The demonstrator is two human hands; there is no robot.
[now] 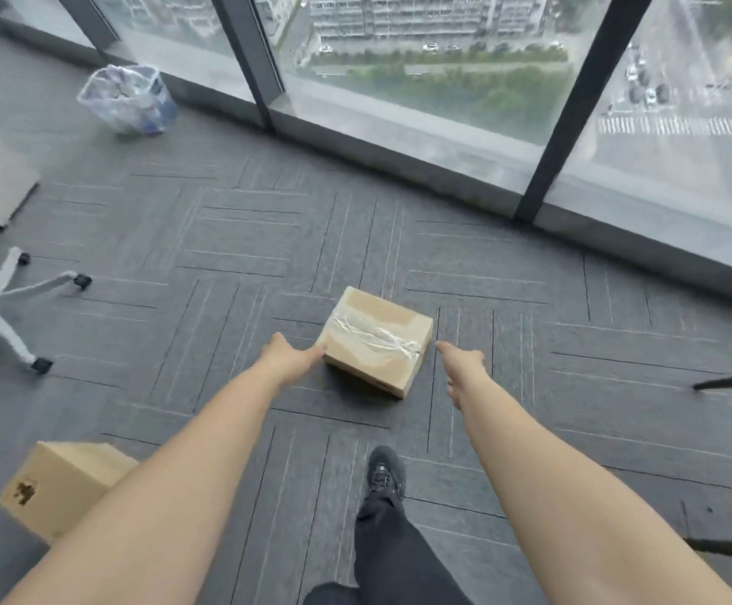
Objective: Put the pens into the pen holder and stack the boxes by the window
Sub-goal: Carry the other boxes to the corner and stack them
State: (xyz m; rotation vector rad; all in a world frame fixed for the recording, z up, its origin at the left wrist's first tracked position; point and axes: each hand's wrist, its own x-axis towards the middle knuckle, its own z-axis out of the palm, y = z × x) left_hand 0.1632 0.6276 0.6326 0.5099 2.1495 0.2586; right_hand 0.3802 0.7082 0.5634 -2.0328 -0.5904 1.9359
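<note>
A person reached both bare arms down toward a taped box [377, 342] that sat on the grey carpet [207, 264] at the centre of the frame, well short of the window [421, 72] running across the top. The left hand [288, 358] was open, its fingertips touching the box's near left corner; it gripped nothing. The right hand [464, 364] was also open and empty, fingers extended just beside the box's right edge, apart from the cardboard. A second box [56, 484] stood at lower left, partly hidden behind the left forearm. One dark shoe [385, 473] was planted at bottom centre, below the taped box. A lined bin [130, 100] stood near the glass at upper left, and a white chair base [10, 307] showed at the left edge. No pens or holder showed.
</note>
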